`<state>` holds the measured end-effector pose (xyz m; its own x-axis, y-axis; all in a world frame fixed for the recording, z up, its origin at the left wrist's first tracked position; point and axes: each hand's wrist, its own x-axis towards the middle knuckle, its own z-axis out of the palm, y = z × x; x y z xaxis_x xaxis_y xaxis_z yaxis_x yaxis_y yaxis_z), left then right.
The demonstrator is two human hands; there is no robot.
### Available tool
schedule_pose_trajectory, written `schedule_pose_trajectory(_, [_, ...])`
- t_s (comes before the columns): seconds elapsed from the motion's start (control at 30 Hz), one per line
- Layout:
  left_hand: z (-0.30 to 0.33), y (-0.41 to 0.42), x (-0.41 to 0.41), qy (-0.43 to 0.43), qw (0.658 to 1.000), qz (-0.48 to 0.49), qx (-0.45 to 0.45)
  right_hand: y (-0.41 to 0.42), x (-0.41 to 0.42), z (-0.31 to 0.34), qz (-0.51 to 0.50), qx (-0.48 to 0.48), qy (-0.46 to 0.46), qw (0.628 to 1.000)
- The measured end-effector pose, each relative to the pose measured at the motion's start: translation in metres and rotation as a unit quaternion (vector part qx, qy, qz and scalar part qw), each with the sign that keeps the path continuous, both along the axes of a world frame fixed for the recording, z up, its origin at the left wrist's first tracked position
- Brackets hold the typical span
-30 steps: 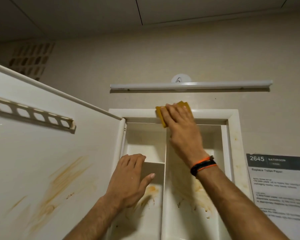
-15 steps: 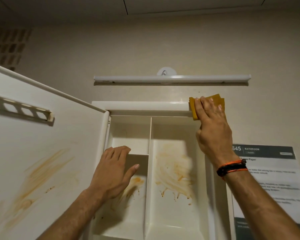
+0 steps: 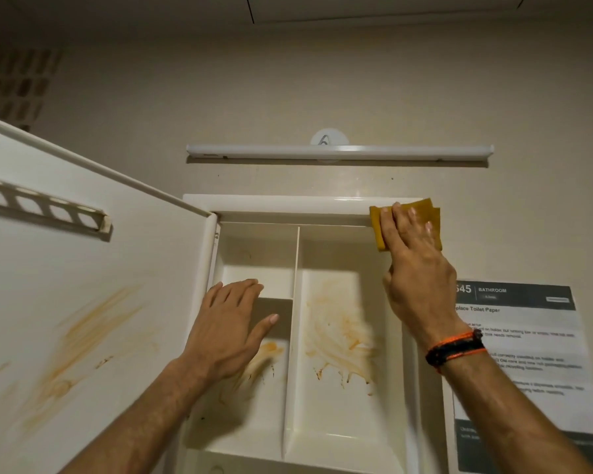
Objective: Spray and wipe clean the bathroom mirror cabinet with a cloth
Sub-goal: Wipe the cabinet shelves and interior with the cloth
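The white cabinet (image 3: 274, 204) hangs open on the wall, its door (image 3: 93, 302) swung out to the left. Orange-brown smears mark the door's inner face and the cabinet's back panels (image 3: 339, 323). My right hand (image 3: 415, 265) presses a folded yellow cloth (image 3: 428, 213) flat against the cabinet's top right corner, fingers straight. My left hand (image 3: 230, 330) rests with straight fingers on the left compartment's small shelf, by the hinge side. No spray bottle is in view.
A white tube light (image 3: 339, 151) runs along the wall above the cabinet. A printed notice (image 3: 524, 354) hangs on the wall to the right. A slotted rail (image 3: 45, 208) sits on the door's inner face.
My right hand has slid the cloth rightward along the top frame, from its middle to the right corner. My left hand has stayed on the shelf.
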<state>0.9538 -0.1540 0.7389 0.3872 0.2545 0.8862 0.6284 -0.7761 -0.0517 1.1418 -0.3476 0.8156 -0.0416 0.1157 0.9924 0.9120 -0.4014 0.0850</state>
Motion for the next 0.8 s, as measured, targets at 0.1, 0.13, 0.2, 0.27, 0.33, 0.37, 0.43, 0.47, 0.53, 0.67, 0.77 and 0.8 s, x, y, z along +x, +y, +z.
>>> schedule_pose_trajectory(0.1, [0.001,-0.001,0.000,0.006,1.000,0.002,-0.002,0.004,-0.008,-0.014,0.047,0.040,0.006,0.998])
schedule_pose_trajectory(0.13, [0.000,-0.001,0.000,0.008,1.000,0.005,-0.001,0.006,-0.011,-0.017,0.070,0.056,0.007,0.996])
schedule_pose_trajectory(0.2, [0.000,-0.001,0.001,0.012,1.000,0.014,0.005,0.012,-0.017,-0.021,0.118,0.077,0.006,0.990])
schedule_pose_trajectory(0.27, [0.000,-0.001,0.001,0.014,1.000,0.019,0.006,0.020,-0.022,-0.024,0.153,0.076,0.012,0.985])
schedule_pose_trajectory(0.33, [-0.001,-0.001,0.000,0.015,1.000,0.020,0.009,0.031,-0.025,-0.027,0.152,0.046,0.021,0.987])
schedule_pose_trajectory(0.37, [-0.001,0.000,0.000,0.016,1.000,0.020,0.012,0.037,-0.026,-0.028,0.145,0.024,0.026,0.989])
schedule_pose_trajectory(0.43, [-0.001,-0.001,0.000,0.013,1.000,0.016,0.014,0.050,-0.024,-0.028,0.126,-0.015,0.037,0.991])
schedule_pose_trajectory(0.47, [-0.001,-0.001,0.000,0.010,1.000,0.013,0.013,0.056,-0.024,-0.027,0.115,-0.029,0.040,0.992])
schedule_pose_trajectory(0.53, [-0.001,-0.001,0.000,0.007,1.000,0.013,0.015,0.068,-0.023,-0.026,0.091,-0.044,0.028,0.995])
schedule_pose_trajectory(0.67, [-0.002,0.000,0.001,0.005,0.999,0.023,0.022,0.096,-0.018,-0.021,-0.002,-0.082,-0.013,0.997])
schedule_pose_trajectory(0.77, [-0.003,0.001,0.002,-0.001,1.000,0.017,0.026,0.116,-0.009,-0.025,-0.028,-0.148,-0.041,0.988])
schedule_pose_trajectory(0.8, [-0.003,0.002,0.002,-0.003,1.000,0.013,0.027,0.121,-0.006,-0.028,-0.028,-0.157,-0.035,0.987])
